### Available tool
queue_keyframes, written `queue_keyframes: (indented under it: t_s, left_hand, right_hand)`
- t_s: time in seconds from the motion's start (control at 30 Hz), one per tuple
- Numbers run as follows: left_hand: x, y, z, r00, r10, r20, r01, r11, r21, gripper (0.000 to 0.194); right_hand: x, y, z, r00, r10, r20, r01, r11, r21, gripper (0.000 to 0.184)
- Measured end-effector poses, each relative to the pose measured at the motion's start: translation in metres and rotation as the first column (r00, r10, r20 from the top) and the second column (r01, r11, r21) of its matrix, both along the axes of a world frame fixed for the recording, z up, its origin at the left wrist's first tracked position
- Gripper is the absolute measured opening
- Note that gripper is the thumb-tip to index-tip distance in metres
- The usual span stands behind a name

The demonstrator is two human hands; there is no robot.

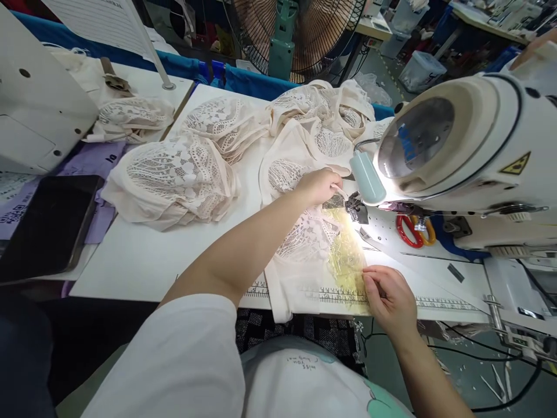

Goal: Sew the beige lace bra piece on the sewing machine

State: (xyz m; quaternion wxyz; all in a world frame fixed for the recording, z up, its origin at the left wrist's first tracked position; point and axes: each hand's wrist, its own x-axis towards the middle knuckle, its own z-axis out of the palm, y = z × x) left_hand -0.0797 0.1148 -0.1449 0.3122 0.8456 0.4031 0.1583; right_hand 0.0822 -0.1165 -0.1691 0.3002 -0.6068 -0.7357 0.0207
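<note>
A cream lace bra [304, 244] lies on the sewing table, partly under my left forearm, with one end hanging over the front edge. My left hand [321, 187] is closed on a cream edge of the bra, just left of the lit presser foot [357, 208]. A sheer yellow piece [348, 255], mesh or film, runs from beside the foot toward me. Its near right edge is pinched between the thumb and fingers of my right hand [389, 296], close to the printed ruler [343, 296]. The sewing machine [439, 145] stands at the right.
More lace bras [174, 174] are heaped at the left and back of the table. Red-handled scissors [409, 231] lie beneath the machine arm. A dark phone [47, 226] rests at far left, by another machine [39, 98]. A fan [296, 35] stands behind the table.
</note>
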Motion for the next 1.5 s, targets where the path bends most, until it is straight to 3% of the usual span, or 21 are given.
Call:
queue_keyframes:
  t_s: [0.13, 0.3, 0.53, 0.67, 0.97, 1.2, 1.5]
  left_hand:
    - [-0.009, -0.008, 0.014, 0.973, -0.22, -0.076, 0.207, 0.967, -0.149, 0.024]
    - [-0.006, -0.025, 0.033, 0.936, -0.16, -0.313, 0.08, 0.964, -0.253, 0.022]
    - [-0.002, -0.034, 0.053, 0.855, -0.227, -0.466, 0.145, 0.968, -0.205, 0.024]
    - [0.001, -0.035, 0.053, 0.809, -0.222, -0.544, 0.167, 0.975, -0.148, 0.024]
    - [0.002, -0.027, 0.045, 0.796, -0.258, -0.548, 0.2, 0.966, -0.163, 0.023]
    - [0.0, -0.027, 0.05, 0.835, -0.264, -0.482, 0.184, 0.961, -0.208, 0.028]
    - [0.0, -0.027, 0.052, 0.813, -0.282, -0.509, 0.198, 0.957, -0.213, 0.037]
  right_hand:
    - [0.001, -0.001, 0.0, 1.0, 0.0, -0.023, 0.0, 1.0, -0.01, 0.008]
    - [0.001, -0.001, 0.0, 0.999, 0.016, -0.043, -0.016, 1.0, -0.002, 0.009]
    - [0.001, 0.0, 0.001, 0.998, 0.004, -0.062, -0.005, 1.0, -0.017, 0.009]
    - [0.002, 0.001, 0.0, 0.997, 0.015, -0.073, -0.017, 1.0, -0.014, 0.009]
    - [0.003, 0.001, 0.0, 0.997, 0.01, -0.079, -0.012, 1.0, -0.028, 0.009]
    - [0.002, 0.001, 0.002, 0.996, -0.014, -0.09, 0.009, 0.998, -0.055, 0.011]
    - [0.003, 0.001, 0.002, 0.997, -0.001, -0.082, -0.002, 0.999, -0.034, 0.01]
